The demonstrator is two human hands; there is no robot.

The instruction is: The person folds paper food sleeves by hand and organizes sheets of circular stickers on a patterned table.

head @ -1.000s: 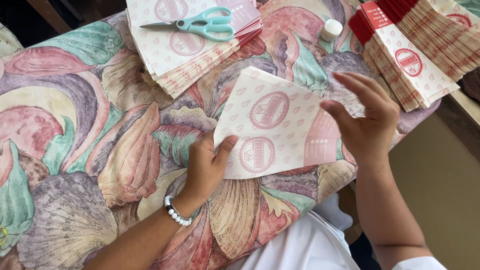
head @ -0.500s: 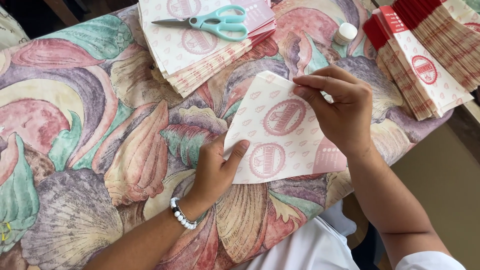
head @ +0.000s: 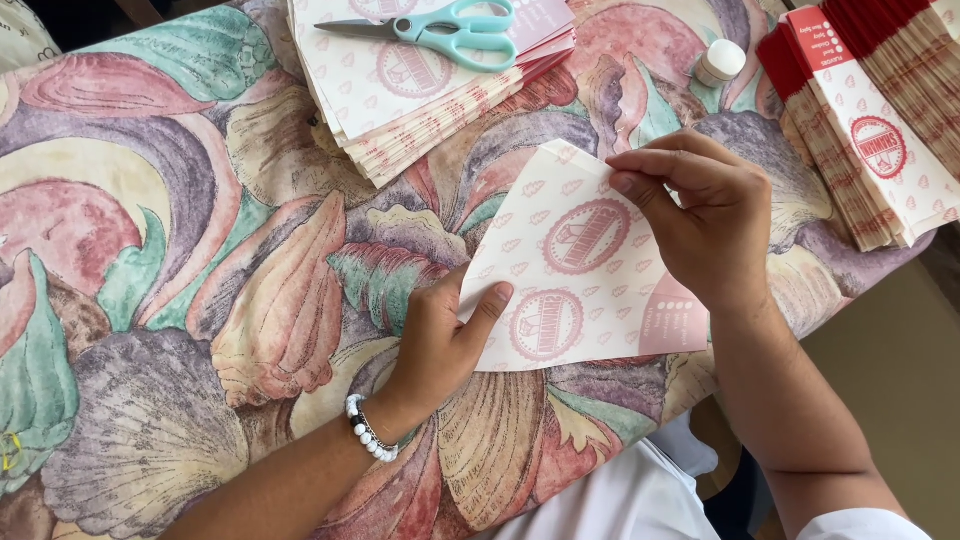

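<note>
White paper wrapper with red round prints (head: 580, 270), lying flat on shell-patterned cloth-covered table (head: 150, 300). Pinned at its left edge by left hand (head: 440, 340), thumb pressing; right hand (head: 705, 225) pinching the folded top edge. Farther back: teal-handled scissors (head: 440, 28) atop stacked printed sheets (head: 400, 95), small white cap (head: 720, 62), red-and-white bags (head: 870, 130).

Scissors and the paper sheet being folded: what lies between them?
In the head view, the stack of printed sheets under the scissors, then bare floral tablecloth before the folded sheet.

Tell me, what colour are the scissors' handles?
Light teal handles on the scissors, seen from the head camera.
</note>
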